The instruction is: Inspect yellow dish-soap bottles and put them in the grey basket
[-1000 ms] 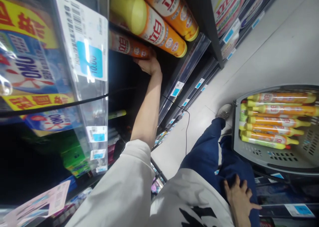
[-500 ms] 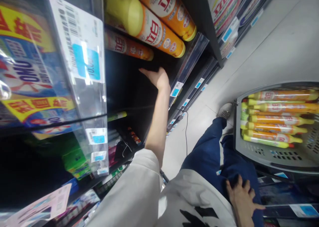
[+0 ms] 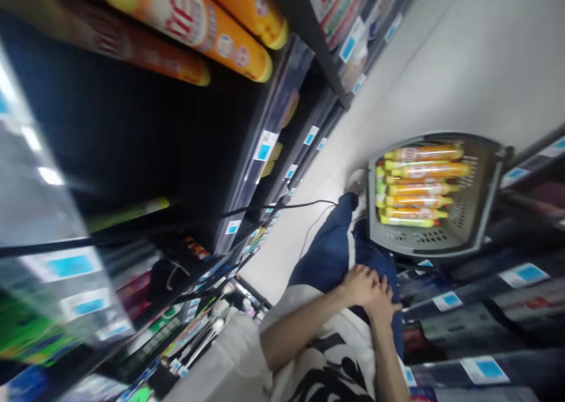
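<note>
My left hand (image 3: 359, 284) is over my lap, its fingers loosely bent and touching my right hand (image 3: 382, 302). No object shows in either hand. My right hand lies on the dark blue trousers at the thigh, fingers stretched out and partly covered by the left. Ahead of my knees, a grey basket (image 3: 479, 211) holds several orange bottles (image 3: 419, 189) with yellow caps, lying in a stack. On the dark shelf (image 3: 176, 137) at upper left, more orange bottles (image 3: 194, 22) of the same look lie on their sides, blurred at the left.
A thin black cable (image 3: 286, 205) crosses in front of the shelf. Price tags (image 3: 265, 145) line the shelf edges. Other shelving with price tags (image 3: 485, 368) stands at lower right. Pale floor (image 3: 441, 84) runs between the shelves.
My left hand has left the shelf and come to my lap, meeting my right hand. The view has shifted, so shelf and basket appear further left. The basket still holds its bottles.
</note>
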`<state>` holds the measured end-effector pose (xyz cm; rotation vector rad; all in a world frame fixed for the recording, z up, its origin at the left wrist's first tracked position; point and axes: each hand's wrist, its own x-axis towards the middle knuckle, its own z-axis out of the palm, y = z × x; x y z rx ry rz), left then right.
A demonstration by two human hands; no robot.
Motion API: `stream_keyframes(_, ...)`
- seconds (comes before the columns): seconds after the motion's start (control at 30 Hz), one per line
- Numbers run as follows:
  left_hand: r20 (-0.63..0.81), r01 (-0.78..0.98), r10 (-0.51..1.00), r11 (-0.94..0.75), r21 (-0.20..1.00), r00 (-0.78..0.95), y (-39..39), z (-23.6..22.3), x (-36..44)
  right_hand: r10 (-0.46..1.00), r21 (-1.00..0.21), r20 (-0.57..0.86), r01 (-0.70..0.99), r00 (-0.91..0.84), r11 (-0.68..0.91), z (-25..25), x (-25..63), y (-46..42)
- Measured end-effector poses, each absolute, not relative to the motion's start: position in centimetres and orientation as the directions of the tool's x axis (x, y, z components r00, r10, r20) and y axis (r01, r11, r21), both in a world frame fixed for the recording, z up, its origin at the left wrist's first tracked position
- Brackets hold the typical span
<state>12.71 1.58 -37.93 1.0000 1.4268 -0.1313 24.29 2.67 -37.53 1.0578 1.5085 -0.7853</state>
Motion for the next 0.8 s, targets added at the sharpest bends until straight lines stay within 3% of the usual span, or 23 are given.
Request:
stream_keyframes(0.07,-0.897,0.664,0.412,0.628,0.405,0.158,0.3,-39.2,11.4,0.219,0.119,-0.975,0.934,0.045,0.337,-37.5,23.6,3.2)
stream_keyframes(0.23,-0.983,0.752,0.170,0.637,0.166,0.072,-2.7,-41.9,6.9,0.198,0.105,-0.979,0.966,0.057,0.238,-38.0,22.9,4.4)
stream_keyframes(0.33,-0.997,0.782,0.042,0.618,0.082,0.072,-3.5,-42.8,5.9,0.195,0.090,-0.979,0.982,0.057,0.165,-38.6,23.4,4.7)
stream_keyframes(0.63,-0.998,0.871,-0.022,0.490,0.039,0.057,-2.2,-43.9,8.2,0.189,0.122,-0.976,0.991,0.109,0.057,-39.3,23.8,4.7)
stream_keyframes(0.7,-0.998,0.871,-0.019,0.488,0.047,0.065,-1.8,-44.2,7.9,0.161,0.115,-0.980,0.993,0.120,-0.040,-39.7,23.9,5.1)
stream_keyframes(0.8,-0.998,0.870,-0.028,0.492,0.030,0.050,-1.3,-44.6,7.8,0.106,0.083,-0.987,0.948,0.121,-0.306,-41.0,24.4,6.4)
